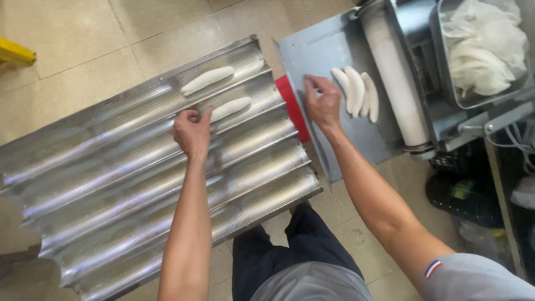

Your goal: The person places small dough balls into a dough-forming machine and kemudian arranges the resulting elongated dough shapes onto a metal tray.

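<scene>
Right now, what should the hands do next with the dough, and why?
Probably the right hand should pick up one of the three shaped dough pieces beside it on the grey metal shelf. The left hand is at the second dough piece on the perforated tray, whose other grooves have no dough.

Beige tiled floor [111, 33], yellow object [15, 53] at left edge
</scene>
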